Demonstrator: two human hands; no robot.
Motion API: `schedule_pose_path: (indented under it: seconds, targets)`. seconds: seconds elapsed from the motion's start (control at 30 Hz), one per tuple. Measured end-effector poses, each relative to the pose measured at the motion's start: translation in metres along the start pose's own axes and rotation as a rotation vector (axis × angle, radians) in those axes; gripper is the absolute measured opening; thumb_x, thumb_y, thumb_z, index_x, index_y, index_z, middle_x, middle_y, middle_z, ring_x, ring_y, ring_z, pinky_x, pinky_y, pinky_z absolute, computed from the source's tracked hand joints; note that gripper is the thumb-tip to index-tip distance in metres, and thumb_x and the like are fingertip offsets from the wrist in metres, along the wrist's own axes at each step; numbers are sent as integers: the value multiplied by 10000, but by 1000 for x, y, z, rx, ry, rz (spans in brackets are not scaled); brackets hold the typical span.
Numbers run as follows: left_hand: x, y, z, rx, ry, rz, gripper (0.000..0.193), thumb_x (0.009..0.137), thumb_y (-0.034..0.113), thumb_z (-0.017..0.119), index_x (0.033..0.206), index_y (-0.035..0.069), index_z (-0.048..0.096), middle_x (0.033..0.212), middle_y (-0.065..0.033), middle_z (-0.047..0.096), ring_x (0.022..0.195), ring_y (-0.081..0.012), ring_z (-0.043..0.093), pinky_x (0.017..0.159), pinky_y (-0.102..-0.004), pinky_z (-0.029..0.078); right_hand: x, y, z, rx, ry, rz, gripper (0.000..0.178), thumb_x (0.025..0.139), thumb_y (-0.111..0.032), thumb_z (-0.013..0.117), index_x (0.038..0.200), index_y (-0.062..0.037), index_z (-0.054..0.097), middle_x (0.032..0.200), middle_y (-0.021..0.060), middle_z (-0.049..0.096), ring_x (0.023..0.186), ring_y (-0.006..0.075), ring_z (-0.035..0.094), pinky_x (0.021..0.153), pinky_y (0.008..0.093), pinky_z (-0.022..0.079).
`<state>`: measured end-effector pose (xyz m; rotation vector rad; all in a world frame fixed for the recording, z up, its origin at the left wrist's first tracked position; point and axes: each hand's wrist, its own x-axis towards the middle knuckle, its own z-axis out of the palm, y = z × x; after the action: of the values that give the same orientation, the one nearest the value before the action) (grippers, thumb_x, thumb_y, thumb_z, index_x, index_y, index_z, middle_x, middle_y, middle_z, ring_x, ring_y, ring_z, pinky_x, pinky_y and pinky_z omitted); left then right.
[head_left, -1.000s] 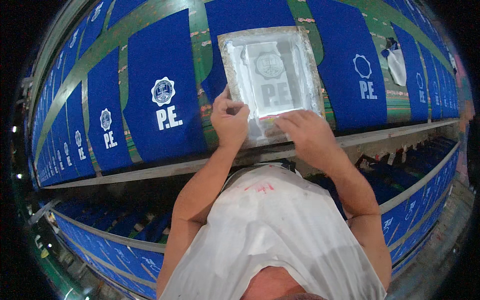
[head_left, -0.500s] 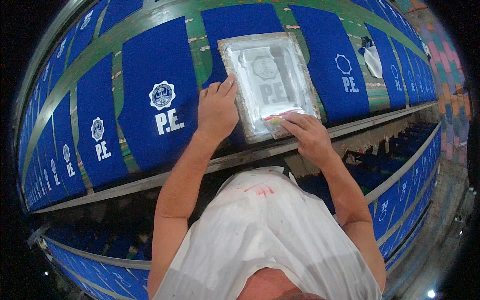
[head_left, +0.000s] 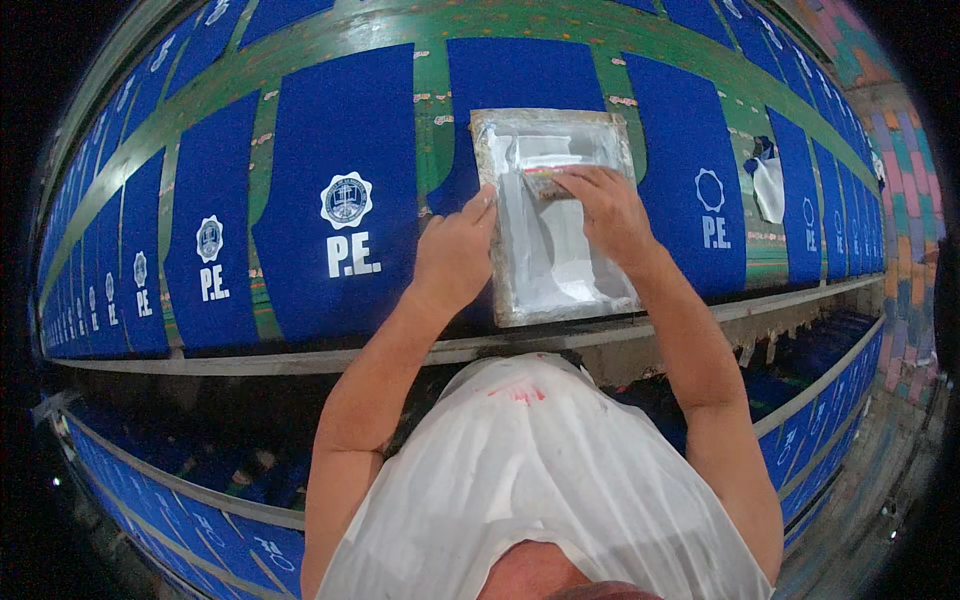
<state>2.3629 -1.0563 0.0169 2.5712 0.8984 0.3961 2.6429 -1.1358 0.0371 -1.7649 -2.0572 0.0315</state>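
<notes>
A screen printing frame (head_left: pixel 484 150) lies on a blue fabric piece (head_left: pixel 520 75) in front of me, its mesh smeared with white ink. At the frame's left edge my left hand (head_left: pixel 455 250) grips the border, forefinger stretched along it. My right hand (head_left: pixel 615 210) is closed on a squeegee (head_left: pixel 545 182) with a red-and-yellow strip, which sits across the upper part of the mesh. White ink spreads over the lower mesh (head_left: pixel 573 275). The frame hides the lower part of the fabric beneath.
To the left, a blue piece (head_left: pixel 345 120) bears a white emblem and letters; several more follow in a row. The right-hand piece (head_left: pixel 690 130) has only an outline and letters. A white cloth (head_left: pixel 768 190) lies on the green table (head_left: pixel 430 110). A metal rail (head_left: pixel 400 357) edges it.
My right hand has pushed the squeegee from the frame's near end up to its far part. The view has shifted, and my left hand stays at the frame's left edge.
</notes>
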Motion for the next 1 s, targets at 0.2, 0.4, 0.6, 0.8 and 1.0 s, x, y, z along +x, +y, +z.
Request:
schedule_pose_path:
  seconds: [0.2, 0.4, 0.6, 0.8, 1.0]
  targets:
    - [1, 8, -2, -5, -19, -59, 480, 928, 20, 649, 1395, 29, 757, 1621, -86, 673, 1083, -315, 790, 935, -490, 594, 50, 29, -12, 10, -70, 43, 458, 921, 77, 669, 1350, -43, 778, 1296, 207, 807, 1189, 450, 770, 1016, 523, 626]
    - [2, 12, -4, 1, -33, -85, 468, 931, -2, 643, 1381, 30, 767, 1609, -79, 686, 1125, -316, 791, 947, -468, 618, 64, 45, -18, 9, -125, 21, 488, 922, 77, 692, 1368, -95, 790, 1313, 164, 809, 1219, 435, 758, 1065, 504, 611]
    - [1, 8, 2, 20, -11, -60, 472, 934, -9, 635, 1388, 19, 762, 1617, -88, 681, 1236, -319, 762, 1032, -484, 598, 19, 29, -28, 115, -225, -90, 512, 882, 60, 678, 1359, -85, 796, 1247, 176, 812, 1210, 409, 746, 1076, 529, 576]
    - [1, 7, -1, 65, -15, -26, 475, 929, 3, 635, 1386, 19, 764, 1633, -110, 659, 1323, -362, 711, 1122, -534, 547, -64, -39, -47, 159, -239, -19, 503, 876, 71, 688, 1344, -79, 799, 1295, 148, 792, 1209, 387, 731, 1091, 518, 552]
    - [1, -2, 4, -29, 60, -1, 387, 991, 95, 687, 1363, 30, 773, 1572, -116, 697, 1324, -387, 689, 1138, -543, 523, -117, -90, -59, 174, -274, 43, 573, 835, 74, 715, 1382, -88, 768, 1375, 120, 744, 1274, 404, 696, 1088, 531, 554]
